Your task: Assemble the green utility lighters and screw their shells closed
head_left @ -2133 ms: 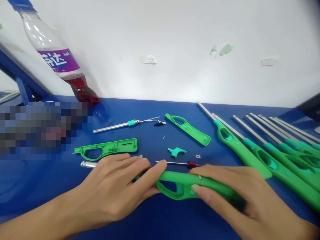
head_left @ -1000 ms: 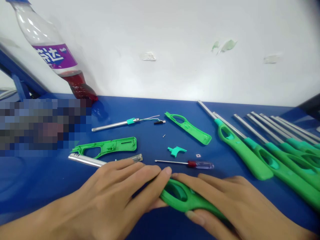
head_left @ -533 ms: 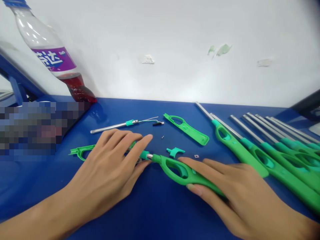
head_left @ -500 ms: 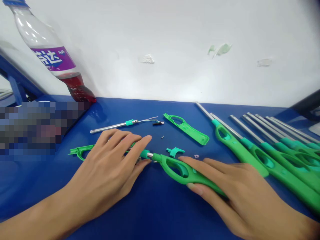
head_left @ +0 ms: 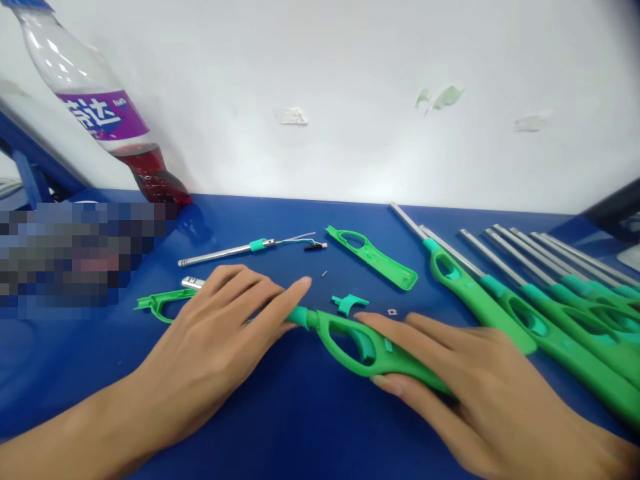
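Left hand [head_left: 227, 333]: we're pinched closed at teal collar [head_left: 300, 316]
Right hand [head_left: 480, 373]: wrapped around green handle [head_left: 385, 361]
Joint: gap gone, collar now meets handle; looks seated

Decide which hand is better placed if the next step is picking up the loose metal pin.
Probably the left hand: its index fingertip extends nearest the metal pin. The right hand, gripping the green lighter handle, is farther off. Both hands are occupied, though.

A white wall [head_left: 350, 60] — marked with small patches [head_left: 449, 98] — rises behind a blue table [head_left: 320, 430].
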`<control>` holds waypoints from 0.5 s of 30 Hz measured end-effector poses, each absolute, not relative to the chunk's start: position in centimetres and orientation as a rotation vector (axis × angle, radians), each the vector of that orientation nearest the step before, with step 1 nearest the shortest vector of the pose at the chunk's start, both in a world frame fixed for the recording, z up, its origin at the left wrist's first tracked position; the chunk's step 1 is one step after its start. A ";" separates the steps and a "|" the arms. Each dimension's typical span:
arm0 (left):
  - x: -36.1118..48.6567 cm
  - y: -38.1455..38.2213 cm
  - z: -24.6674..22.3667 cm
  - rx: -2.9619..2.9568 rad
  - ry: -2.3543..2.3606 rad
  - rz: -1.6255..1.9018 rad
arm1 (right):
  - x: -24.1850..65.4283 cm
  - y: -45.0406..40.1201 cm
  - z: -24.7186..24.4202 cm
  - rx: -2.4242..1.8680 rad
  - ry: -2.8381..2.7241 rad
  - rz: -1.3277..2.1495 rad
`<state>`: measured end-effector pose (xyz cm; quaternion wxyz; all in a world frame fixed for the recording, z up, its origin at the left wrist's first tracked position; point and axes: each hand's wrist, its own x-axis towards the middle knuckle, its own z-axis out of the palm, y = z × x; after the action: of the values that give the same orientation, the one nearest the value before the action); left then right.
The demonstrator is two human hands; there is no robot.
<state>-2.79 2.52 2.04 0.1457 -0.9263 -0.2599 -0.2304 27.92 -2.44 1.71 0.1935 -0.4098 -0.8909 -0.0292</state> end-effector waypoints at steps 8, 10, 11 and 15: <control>-2.8 3.4 1.8 -2.750 -0.565 -0.670 | 28.1 -2.4 1.9 -1.109 -2.486 -0.078; -2.6 3.4 1.6 -2.745 -0.548 -0.695 | 28.1 -2.4 1.9 -1.080 -2.486 -0.087; -2.6 3.3 1.6 -2.747 -0.546 -0.708 | 28.1 -2.4 1.9 -1.072 -2.478 -0.104; -2.4 2.7 2.0 -2.736 -0.547 -0.745 | 27.8 -2.5 2.0 -0.984 -2.468 -0.201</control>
<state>-2.37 2.72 2.01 0.1267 -0.9398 -0.1880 -0.2559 27.83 -2.49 1.99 0.2361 -0.3589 -0.9001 -0.0732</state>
